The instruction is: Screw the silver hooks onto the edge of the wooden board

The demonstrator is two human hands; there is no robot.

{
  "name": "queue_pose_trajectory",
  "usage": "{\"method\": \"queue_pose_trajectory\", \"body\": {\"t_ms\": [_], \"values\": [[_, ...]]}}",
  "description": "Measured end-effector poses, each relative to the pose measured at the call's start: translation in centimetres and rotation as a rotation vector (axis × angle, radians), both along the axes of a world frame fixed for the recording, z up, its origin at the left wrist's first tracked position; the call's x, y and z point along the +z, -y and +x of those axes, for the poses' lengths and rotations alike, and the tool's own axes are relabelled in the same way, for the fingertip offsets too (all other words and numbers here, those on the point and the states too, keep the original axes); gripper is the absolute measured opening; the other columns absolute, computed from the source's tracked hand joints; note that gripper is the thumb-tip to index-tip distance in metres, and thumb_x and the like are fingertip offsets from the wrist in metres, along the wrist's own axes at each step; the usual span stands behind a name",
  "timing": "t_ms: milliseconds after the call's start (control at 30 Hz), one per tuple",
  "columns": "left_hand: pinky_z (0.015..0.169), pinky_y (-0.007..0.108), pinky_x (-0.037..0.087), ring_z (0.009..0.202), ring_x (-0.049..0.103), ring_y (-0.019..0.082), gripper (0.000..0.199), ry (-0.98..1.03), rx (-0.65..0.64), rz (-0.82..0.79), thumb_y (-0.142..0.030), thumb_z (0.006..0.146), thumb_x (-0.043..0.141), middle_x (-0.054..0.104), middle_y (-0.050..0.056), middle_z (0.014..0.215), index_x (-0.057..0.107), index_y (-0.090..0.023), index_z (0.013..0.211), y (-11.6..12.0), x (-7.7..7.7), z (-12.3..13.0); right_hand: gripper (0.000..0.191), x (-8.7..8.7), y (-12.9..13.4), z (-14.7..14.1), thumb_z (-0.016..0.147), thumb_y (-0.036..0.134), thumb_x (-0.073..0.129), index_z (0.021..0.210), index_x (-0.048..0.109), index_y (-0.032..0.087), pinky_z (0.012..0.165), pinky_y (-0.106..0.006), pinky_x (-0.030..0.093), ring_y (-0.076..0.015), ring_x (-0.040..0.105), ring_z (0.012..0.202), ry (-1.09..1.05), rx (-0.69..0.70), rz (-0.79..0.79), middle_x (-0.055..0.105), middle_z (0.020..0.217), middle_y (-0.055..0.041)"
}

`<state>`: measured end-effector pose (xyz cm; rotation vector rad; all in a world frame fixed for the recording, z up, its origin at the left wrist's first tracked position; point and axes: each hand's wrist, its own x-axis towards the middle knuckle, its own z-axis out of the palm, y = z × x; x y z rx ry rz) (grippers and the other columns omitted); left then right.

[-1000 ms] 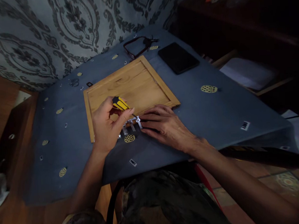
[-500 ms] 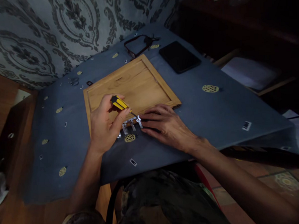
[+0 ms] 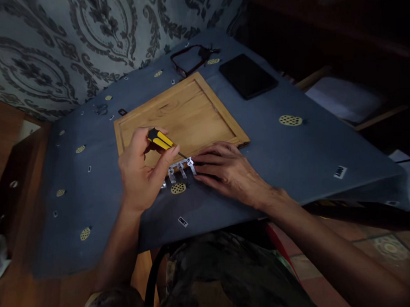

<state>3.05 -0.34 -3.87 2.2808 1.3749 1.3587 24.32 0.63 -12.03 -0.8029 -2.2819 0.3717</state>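
One left hand [image 3: 137, 171], fingers curled round a screwdriver [image 3: 161, 139], right hand [image 3: 232, 175] palm-down, fingers stretched beside metal strip [image 3: 181, 170].

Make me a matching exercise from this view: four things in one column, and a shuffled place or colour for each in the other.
1. Screwdriver
2. Metal hook strip
3. Framed board
4. Flat dark device

A. Light brown
B. On the cloth, right of the board
C. By the right hand's fingertips
D. In the left hand

Pairs: 1-D, 2-C, 3-A, 4-B
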Motion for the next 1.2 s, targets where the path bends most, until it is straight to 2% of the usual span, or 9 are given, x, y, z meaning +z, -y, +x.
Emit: {"method": "queue_pose_trajectory", "body": {"t_ms": [300,700,833,933,1200], "values": [[0.072,0.021,0.055,0.078,0.064,0.009,0.024,-0.049,0.012,-0.025,-0.032,0.090,0.072,0.066,-0.003,0.092,0.061,-0.022,0.108,0.01,-0.11,0.37,0.024,0.03,-0.03,-0.02,0.101,0.034,0.056,0.108,0.076,0.025,0.103,-0.049,0.044,-0.0258,0.063,0.114,-0.004,0.006,-0.015,0.076,0.119,-0.0036],[0.073,0.022,0.054,0.079,0.066,0.010,0.021,-0.061,-0.007,-0.082,-0.028,0.089,0.071,0.068,-0.002,0.090,0.062,-0.022,0.108,-0.28,-0.45,0.24,0.022,-0.13,-0.09,-0.05,0.099,0.034,0.058,0.110,0.076,0.029,0.103,-0.050,0.043,-0.0262,0.062,0.116,-0.003,0.005,-0.042,0.076,0.120,-0.0029],[0.073,0.023,0.053,0.078,0.064,0.011,0.014,-0.081,-0.031,-0.067,-0.031,0.091,0.070,0.066,-0.002,0.084,0.064,-0.020,0.096,-0.26,-0.32,0.45,0.021,-0.11,-0.13,-0.05,0.099,0.033,0.058,0.108,0.077,0.027,0.102,-0.049,0.044,-0.0257,0.063,0.115,-0.014,0.001,-0.013,0.076,0.119,-0.0040],[0.070,0.023,0.052,0.076,0.063,0.010,0.015,-0.079,-0.040,-0.052,-0.033,0.090,0.071,0.065,-0.002,0.082,0.064,-0.020,0.089,-0.29,-0.26,0.68,0.022,-0.06,-0.12,-0.04,0.099,0.033,0.058,0.107,0.077,0.027,0.101,-0.049,0.044,-0.0255,0.063,0.114,-0.020,0.005,-0.002,0.077,0.118,-0.0040],[0.069,0.020,0.054,0.073,0.067,0.009,0.015,-0.049,0.050,-0.026,-0.031,0.087,0.074,0.070,-0.004,0.081,0.066,-0.021,0.094,-0.13,-0.11,0.59,0.024,-0.02,-0.08,-0.08,0.101,0.034,0.056,0.109,0.076,0.025,0.102,-0.049,0.043,-0.0255,0.062,0.114,-0.006,0.005,0.003,0.076,0.119,-0.0035]]}}
